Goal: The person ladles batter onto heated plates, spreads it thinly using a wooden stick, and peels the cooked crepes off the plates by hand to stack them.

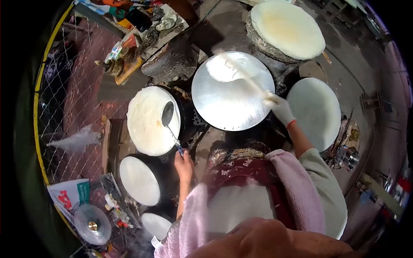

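Note:
My right hand [278,108], in a pale glove, is closed on a long stick [254,84] that reaches over the round metal griddle [232,114]. White batter [221,71] lies on the griddle's upper left part, under the far end of the stick, which is blurred. Bare and closed, my left hand [184,164] grips the handle of a ladle [168,114]. The ladle's dark bowl is over the left griddle, where a pale round flatbread [148,129] lies.
A pile of round flatbreads [287,28] stands at the top right. Another covered round griddle [314,114] is beside my right arm. Two more white rounds [140,180] [156,225] sit at the lower left. Wire fencing [71,99] runs along the left.

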Tool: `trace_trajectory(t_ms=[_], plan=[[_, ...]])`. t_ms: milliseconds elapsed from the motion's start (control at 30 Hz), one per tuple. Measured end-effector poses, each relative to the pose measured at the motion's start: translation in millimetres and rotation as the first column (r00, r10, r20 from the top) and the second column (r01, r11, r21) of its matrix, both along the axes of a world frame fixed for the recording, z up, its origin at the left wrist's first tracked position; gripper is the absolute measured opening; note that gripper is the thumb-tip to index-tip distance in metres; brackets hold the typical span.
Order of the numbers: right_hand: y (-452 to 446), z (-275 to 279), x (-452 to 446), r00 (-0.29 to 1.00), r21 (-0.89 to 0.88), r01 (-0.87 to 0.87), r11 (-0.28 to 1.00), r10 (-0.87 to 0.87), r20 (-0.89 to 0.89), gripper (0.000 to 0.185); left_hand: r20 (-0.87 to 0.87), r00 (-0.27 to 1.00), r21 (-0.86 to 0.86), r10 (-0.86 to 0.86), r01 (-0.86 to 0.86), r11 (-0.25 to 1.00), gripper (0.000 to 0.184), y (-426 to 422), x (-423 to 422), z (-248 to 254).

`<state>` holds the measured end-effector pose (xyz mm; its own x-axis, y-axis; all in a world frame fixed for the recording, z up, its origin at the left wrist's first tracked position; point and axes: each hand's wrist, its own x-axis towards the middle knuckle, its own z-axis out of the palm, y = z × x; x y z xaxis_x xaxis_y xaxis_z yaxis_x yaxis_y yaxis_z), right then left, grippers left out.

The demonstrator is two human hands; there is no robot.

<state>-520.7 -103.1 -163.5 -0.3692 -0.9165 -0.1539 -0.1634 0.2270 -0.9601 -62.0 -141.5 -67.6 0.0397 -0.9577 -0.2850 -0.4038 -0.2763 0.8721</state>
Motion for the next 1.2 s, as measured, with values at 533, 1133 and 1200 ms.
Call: trace_trajectory(t_ms=[533,1133,1200], plan=[[-65.2,40.7,-55.1,0.88,0.23,-0.42,0.878,0.332,0.34,0.032,0.039,0.984,0.097,0.174,-0.177,0.979,0.014,58.0,-39.0,24.8],[-68.3,63.1,-67.5,0.717,0.297,-0.697,0.653,0.638,0.28,0.038,0.226,0.959,-0.005,0.169,-0.173,0.985,0.015,88.1,-23.0,-20.3],[-87.6,72.4,-76.9,0.77,0.317,-0.635,0.704,0.611,0.185,0.037,0.311,0.942,-0.023,0.123,-0.122,0.992,0.019,75.5,-20.4,-23.5]])
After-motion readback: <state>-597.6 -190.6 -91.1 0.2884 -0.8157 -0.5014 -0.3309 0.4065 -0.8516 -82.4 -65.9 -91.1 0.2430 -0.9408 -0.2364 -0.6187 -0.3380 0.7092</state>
